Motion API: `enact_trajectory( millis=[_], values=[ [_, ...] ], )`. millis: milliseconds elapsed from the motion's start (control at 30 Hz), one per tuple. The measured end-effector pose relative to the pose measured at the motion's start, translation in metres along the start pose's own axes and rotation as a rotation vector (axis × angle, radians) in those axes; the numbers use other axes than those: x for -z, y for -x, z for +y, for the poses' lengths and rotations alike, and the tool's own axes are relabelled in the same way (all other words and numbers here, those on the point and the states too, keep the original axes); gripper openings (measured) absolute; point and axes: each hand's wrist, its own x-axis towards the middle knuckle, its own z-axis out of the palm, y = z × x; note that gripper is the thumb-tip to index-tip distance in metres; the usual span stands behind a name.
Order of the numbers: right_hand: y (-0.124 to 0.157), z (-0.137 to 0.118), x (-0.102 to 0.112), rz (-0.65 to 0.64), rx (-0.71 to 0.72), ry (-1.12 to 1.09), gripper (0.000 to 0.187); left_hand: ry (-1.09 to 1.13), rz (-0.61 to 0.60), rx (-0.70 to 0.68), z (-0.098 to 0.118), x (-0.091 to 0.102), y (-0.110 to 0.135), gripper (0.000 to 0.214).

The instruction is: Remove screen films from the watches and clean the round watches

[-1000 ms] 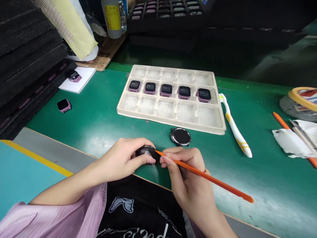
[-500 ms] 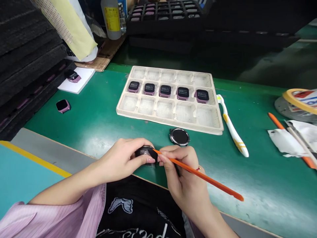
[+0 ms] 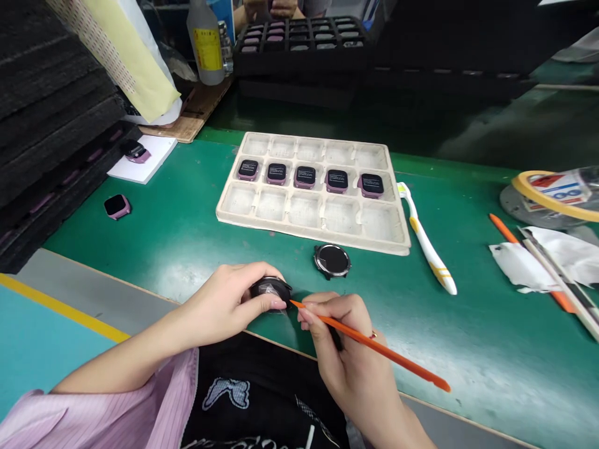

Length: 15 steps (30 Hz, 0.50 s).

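Between its thumb and fingers, my left hand [image 3: 243,296] holds a round black watch [image 3: 272,288] with clear film on its near side, close to the table's front edge. My right hand [image 3: 349,337] pinches a long orange plastic stick [image 3: 388,353] like a pen. The stick's thin tip is at the watch's right edge; whether it touches cannot be made out. A dark thing, mostly hidden, lies inside the right palm. Just beyond my hands, a second round watch [image 3: 332,260] with a silver rim rests on the green table [image 3: 159,249].
A pale moulded tray [image 3: 309,231] bears a row of several purple square watches. A toothbrush [image 3: 428,243] lies right of it. Farther right are a tape roll [image 3: 552,196] and white wipes [image 3: 524,267]. Black foam trays [image 3: 51,100] stack up at left. A bottle [image 3: 206,43] stands behind.
The orange stick's tip has come down and slightly off the top rim of the held watch to its right edge. My right hand has shifted a little away. The view has tilted slightly.
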Motion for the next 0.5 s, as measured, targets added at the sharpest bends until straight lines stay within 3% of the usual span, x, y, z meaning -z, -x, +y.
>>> enact_trajectory(
  millis=[233,500],
  values=[
    [-0.007,-0.003,-0.004,0.059,0.082,-0.044,0.019,0.023,-0.001,0.023,0.001,0.000,-0.001,0.017],
    [-0.015,-0.004,-0.005,0.011,0.158,-0.044,0.022,0.039,-0.004,0.000,-0.001,0.000,0.001,0.015]
  ],
)
